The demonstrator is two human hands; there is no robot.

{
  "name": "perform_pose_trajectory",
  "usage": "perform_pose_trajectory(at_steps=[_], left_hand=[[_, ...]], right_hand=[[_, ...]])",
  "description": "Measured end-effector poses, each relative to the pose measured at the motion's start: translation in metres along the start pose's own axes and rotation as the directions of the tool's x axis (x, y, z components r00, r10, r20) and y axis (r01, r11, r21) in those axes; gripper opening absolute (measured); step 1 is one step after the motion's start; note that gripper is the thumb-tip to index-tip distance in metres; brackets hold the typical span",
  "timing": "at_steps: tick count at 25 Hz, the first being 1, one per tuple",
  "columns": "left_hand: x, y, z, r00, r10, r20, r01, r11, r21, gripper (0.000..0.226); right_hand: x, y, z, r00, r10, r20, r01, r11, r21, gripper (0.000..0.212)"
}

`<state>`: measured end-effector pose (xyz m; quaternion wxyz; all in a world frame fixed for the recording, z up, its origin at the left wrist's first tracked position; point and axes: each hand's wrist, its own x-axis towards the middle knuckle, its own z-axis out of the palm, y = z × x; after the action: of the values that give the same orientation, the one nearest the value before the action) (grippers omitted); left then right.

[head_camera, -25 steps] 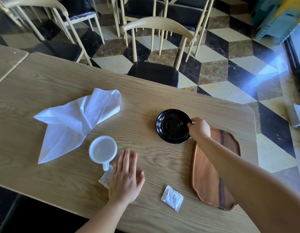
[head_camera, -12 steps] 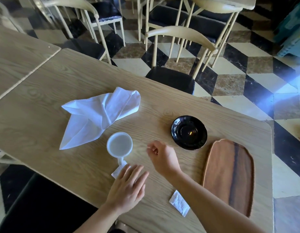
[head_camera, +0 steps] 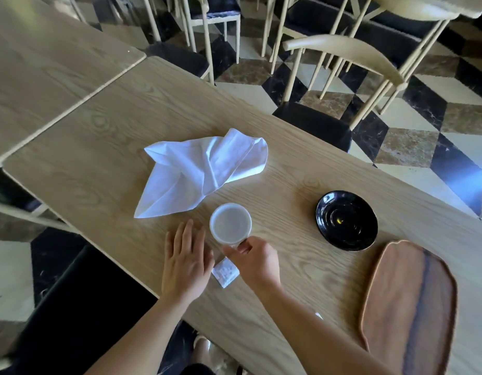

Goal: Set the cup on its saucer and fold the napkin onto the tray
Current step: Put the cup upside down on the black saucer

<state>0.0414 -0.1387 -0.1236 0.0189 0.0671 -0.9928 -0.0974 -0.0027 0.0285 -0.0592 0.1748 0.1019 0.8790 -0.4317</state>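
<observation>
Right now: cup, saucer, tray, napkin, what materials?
Cup: white, matte and slightly translucent, likely plastic, possibly ceramic. Saucer: black with sharp glossy highlights, looks like glazed ceramic. Tray: wood, with visible grain, a dark streak and a satin finish. Napkin: white woven cloth, with soft creases and folds.

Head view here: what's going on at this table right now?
A person is setting out a coffee service. The right hand is closing on the handle of the white cup, which stands on the wooden table. The left hand rests flat beside it, next to a small white packet. The black saucer sits empty to the right, apart from the cup. The white napkin lies crumpled and unfolded; the wooden tray holds nothing.
</observation>
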Motion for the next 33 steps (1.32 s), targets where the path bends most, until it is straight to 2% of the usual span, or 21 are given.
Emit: perform_pose_trajectory(at_steps=[9, 13, 19, 21, 26, 33], left_hand=[[0.0, -0.003, 0.001, 0.998, -0.009, 0.059, 0.008, 1.0, 0.022, 0.063], [0.0, -0.004, 0.003, 0.998, -0.013, 0.061, 0.012, 1.0, 0.021, 0.062], [0.0, -0.003, 0.005, 0.999, -0.006, 0.047, 0.004, 0.999, 0.041, 0.062], [0.0, -0.003, 0.005, 0.999, -0.005, 0.041, 0.004, 0.999, 0.042, 0.062], [0.0, -0.004, 0.006, 0.999, -0.001, 0.032, 0.0, 0.999, 0.039, 0.064], [0.0, -0.005, 0.008, 1.0, -0.002, 0.023, 0.001, 0.999, 0.042, 0.066]], right_hand=[[-0.003, -0.001, -0.005, 0.999, 0.004, -0.036, -0.003, 0.999, 0.033, 0.023], [-0.005, 0.004, -0.008, 0.988, -0.136, -0.068, 0.131, 0.989, -0.075, 0.024], [-0.003, 0.022, -0.033, 0.958, -0.23, -0.172, 0.229, 0.973, -0.025, 0.022], [-0.001, 0.028, -0.046, 0.949, -0.2, -0.243, 0.209, 0.978, 0.008, 0.02], [0.009, 0.043, -0.091, 0.916, -0.02, -0.401, 0.068, 0.992, 0.106, 0.017], [0.029, 0.067, -0.144, 0.806, 0.192, -0.56, -0.11, 0.978, 0.177, 0.022]])
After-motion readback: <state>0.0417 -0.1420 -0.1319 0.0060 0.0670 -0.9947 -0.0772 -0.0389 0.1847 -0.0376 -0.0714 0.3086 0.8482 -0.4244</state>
